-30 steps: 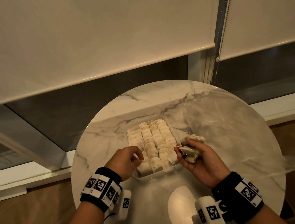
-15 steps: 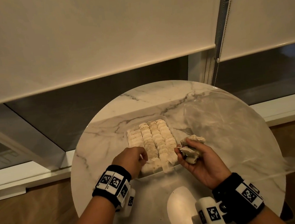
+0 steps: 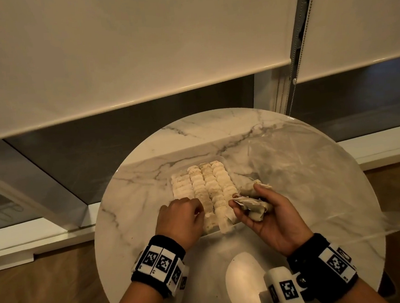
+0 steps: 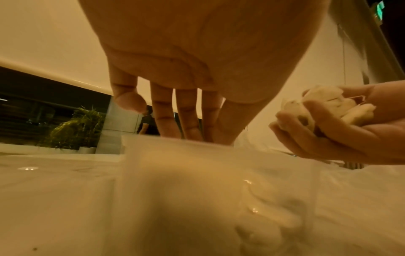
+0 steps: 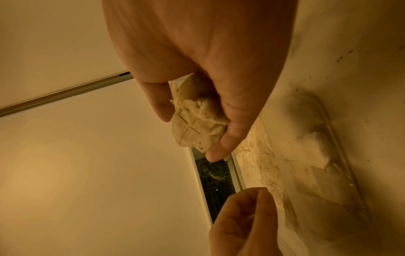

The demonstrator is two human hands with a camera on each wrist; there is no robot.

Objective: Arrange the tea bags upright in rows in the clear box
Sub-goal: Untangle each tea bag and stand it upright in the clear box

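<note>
On your round white marble tabletop (image 3: 217,135), pushed up by a window with two cream roller blinds (image 3: 114,50) pulled partway down over dark glass, sits one clear plastic box (image 3: 224,160). It's got four rows of pale tea bags (image 3: 209,186) standing upright, near end not quite full. A crinkled clear plastic sheet (image 3: 303,167) lies just right of it. Your left hand (image 3: 179,221) reaches over the box's near-left corner, fingers (image 4: 166,121) straight, pointing down into it, gripping nothing. Your right hand (image 3: 271,217) hovers beside the box, fingers curled round a loose bunch of tea bags (image 5: 197,126); can't count those.
</note>
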